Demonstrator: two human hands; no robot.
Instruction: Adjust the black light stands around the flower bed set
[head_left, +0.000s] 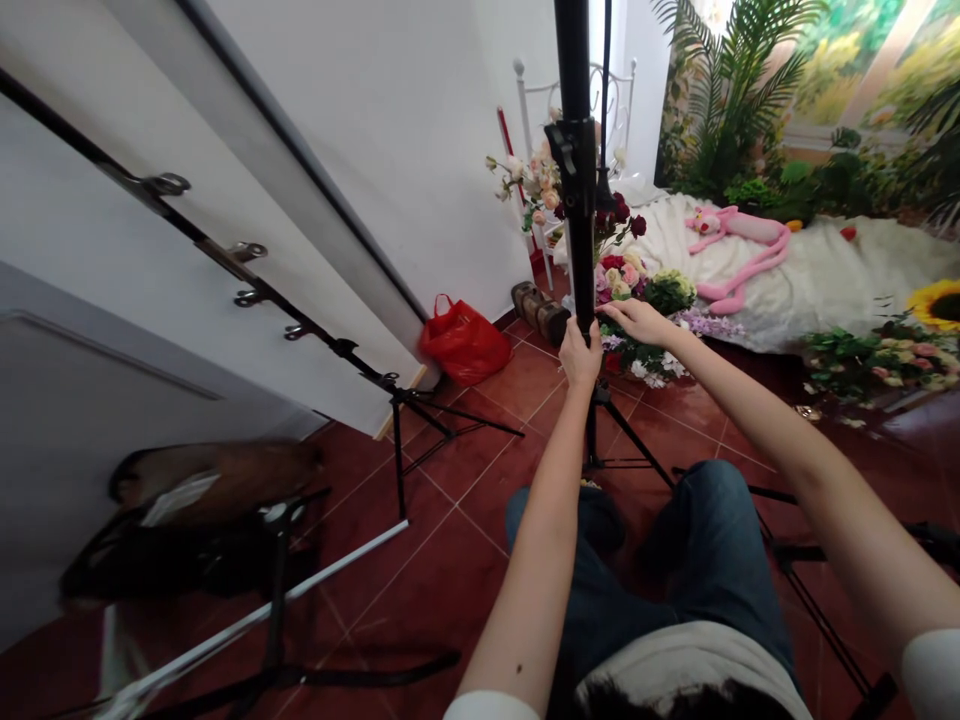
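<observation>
A black light stand (583,255) rises upright in front of me, with a clamp knob on its upper pole and a dark cable hanging alongside. My left hand (580,357) is closed around the pole low down, thumb upward. From the right, my right hand (636,322) reaches to the same height, its fingers together and touching the side of the pole. Whatever part those fingertips pinch is hidden. Below the hands, the stand's legs (637,440) spread over the floor by my knees.
At left a backdrop stand (196,240) with clips slants past a white panel. A red plastic bag (466,342) sits by the wall. Flowers (626,275) and a pink plush toy (750,228) lie around a white-draped bed. A white pole (262,612) and a dark bag (217,485) are lower left.
</observation>
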